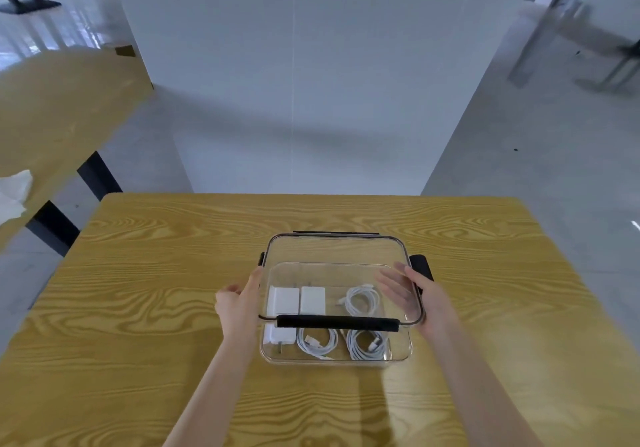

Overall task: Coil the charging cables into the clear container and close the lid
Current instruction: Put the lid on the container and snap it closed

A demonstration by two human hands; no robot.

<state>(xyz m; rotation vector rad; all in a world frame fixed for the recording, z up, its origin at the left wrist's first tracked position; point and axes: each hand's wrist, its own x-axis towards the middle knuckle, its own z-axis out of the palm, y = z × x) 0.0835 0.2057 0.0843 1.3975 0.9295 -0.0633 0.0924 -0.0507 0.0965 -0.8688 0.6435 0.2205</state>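
Note:
A clear container (403, 351) stands on the wooden table near its middle. Inside lie three coiled white cables (317, 342), (367, 344), (362, 299) and white charger blocks (283, 299). The clear lid (334, 249) with black latches hovers above the container, shifted toward the far side. My left hand (239, 302) grips the lid's left edge. My right hand (420, 296) holds its right edge, fingers showing through the plastic. The lid's front black latch (337, 322) crosses over the container's middle.
The wooden table (156, 290) has bare surface all around the container. A second wooden table (52, 110) stands to the left with white paper (14, 193) on it. Grey floor and a white wall lie beyond.

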